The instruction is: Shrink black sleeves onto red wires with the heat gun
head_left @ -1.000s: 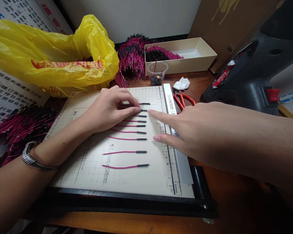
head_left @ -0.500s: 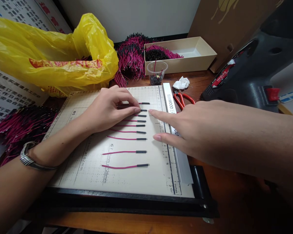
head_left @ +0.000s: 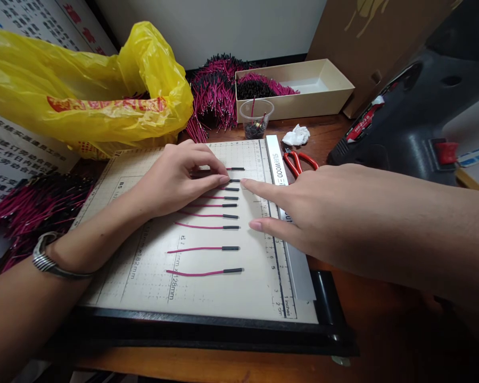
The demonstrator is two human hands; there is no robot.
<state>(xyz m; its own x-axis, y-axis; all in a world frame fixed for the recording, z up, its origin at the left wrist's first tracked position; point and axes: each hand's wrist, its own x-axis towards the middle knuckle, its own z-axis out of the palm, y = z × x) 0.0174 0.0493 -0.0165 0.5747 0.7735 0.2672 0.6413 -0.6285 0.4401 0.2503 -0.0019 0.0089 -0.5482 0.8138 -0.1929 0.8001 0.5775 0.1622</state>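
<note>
- The left hand (head_left: 171,181) lay flat, fingers together, pressing the upper thin magenta wires with black sleeved tips (head_left: 219,198) onto the cream gridded cutting board (head_left: 143,266).
- The right hand (head_left: 303,213) was spread open, gripping nothing, its forefinger just beside those tips.
- Eight or so wires lay aligned in a row; the heaped magenta wires (head_left: 213,90) beyond the fingers remained unplaced.
- Against the earlier frames, almost nothing differed; both hands had barely shifted.
</note>
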